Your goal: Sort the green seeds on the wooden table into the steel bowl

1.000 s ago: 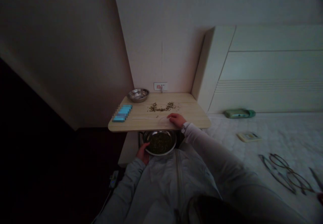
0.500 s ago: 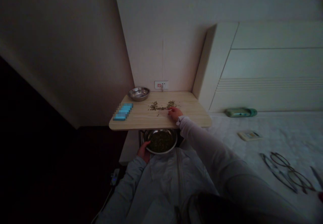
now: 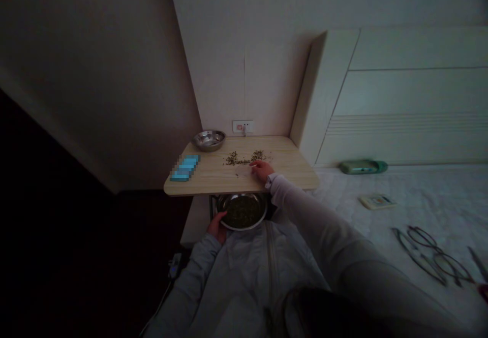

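My left hand (image 3: 216,227) grips the rim of a steel bowl (image 3: 242,211) filled with small dark green bits, held just below the front edge of a small wooden table (image 3: 293,173). My right hand (image 3: 261,170) rests on the tabletop, fingers curled, right beside a scattered line of the same dark bits (image 3: 244,158). Whether those fingers hold any bits is too small and dim to tell. An empty steel bowl (image 3: 208,140) sits at the table's back left corner.
A blue phone-like slab (image 3: 185,167) lies on the table's left side. A wall socket (image 3: 242,126) sits behind the table. To the right is a bed (image 3: 419,201) with a green case (image 3: 363,166), a small card (image 3: 377,202) and glasses (image 3: 430,256).
My right hand moved from the table's front edge back to the scattered bits, then drew slightly toward me. The left hand kept hold of the bowl.
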`<state>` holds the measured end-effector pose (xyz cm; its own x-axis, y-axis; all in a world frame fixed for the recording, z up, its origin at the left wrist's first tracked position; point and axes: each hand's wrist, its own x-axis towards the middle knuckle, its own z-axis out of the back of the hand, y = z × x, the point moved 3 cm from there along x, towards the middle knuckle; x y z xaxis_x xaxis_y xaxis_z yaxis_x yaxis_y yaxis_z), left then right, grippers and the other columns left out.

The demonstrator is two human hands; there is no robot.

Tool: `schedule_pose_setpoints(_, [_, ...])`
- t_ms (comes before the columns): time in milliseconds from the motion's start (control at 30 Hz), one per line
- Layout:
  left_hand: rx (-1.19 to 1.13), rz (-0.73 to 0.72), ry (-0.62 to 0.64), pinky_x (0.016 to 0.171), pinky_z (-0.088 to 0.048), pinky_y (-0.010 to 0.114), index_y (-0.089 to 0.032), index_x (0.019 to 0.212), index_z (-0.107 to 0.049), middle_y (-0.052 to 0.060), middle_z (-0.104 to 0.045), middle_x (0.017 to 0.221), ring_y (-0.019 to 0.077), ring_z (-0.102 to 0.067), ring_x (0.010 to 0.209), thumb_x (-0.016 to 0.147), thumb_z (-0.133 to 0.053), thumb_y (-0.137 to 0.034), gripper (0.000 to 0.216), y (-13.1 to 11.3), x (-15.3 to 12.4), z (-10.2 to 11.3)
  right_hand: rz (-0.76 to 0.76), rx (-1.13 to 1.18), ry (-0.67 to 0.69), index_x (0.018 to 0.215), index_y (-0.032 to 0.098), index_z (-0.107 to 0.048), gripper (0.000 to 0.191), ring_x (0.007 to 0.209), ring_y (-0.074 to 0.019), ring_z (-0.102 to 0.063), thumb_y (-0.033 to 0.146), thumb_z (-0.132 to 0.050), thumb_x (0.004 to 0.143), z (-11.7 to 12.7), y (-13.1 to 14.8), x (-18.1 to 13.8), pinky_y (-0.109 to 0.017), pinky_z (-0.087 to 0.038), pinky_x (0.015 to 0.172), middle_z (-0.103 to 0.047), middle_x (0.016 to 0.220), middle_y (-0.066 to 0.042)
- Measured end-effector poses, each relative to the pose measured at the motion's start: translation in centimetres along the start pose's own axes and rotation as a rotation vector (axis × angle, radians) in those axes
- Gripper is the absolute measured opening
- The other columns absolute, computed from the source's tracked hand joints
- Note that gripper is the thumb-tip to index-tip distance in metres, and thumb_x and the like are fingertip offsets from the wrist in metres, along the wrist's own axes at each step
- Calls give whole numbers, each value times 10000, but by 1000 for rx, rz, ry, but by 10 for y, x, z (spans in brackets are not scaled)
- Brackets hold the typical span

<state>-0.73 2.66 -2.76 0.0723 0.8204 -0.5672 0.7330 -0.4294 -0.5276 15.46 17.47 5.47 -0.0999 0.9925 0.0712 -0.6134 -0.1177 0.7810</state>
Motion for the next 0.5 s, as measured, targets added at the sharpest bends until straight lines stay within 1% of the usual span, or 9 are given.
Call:
schedule_pose_setpoints(100, [-5,16,0,706,-457,336,-85,863,-555,67,-650,678,202,-587,762,659,-453,-132,233,0,0,0,4,-7,22,871,179,-568,294,585,-98,-504,174,-411,623,-3,4,-4,-225,-396,611,-585,628,5])
schedule_pose_setpoints(200, [-15,10,-10,702,-460,324,-93,852,-558,58,-649,662,195,-591,746,658,-453,-122,223,0,1,1,0,39,26,854,176,-573,281,582,-93,-505,169,-417,621,-3,5,-6,-213,-395,602,-585,612,9])
schedule_pose_setpoints(333, [-28,-4,-11,705,-459,314,-107,852,-567,53,-649,666,190,-591,746,659,-445,-109,228,-1,2,1,-12,73,3,864,173,-569,281,550,-88,-498,182,-406,636,-3,0,-4,-209,-400,574,-590,623,6])
schedule_pose_setpoints(500, [-29,-12,-16,710,-457,307,-82,868,-568,76,-649,724,192,-582,780,641,-459,-105,252,-1,3,2,-2,19,-42,884,183,-560,288,585,-91,-509,172,-412,637,-3,-3,-1,-217,-402,612,-594,640,6])
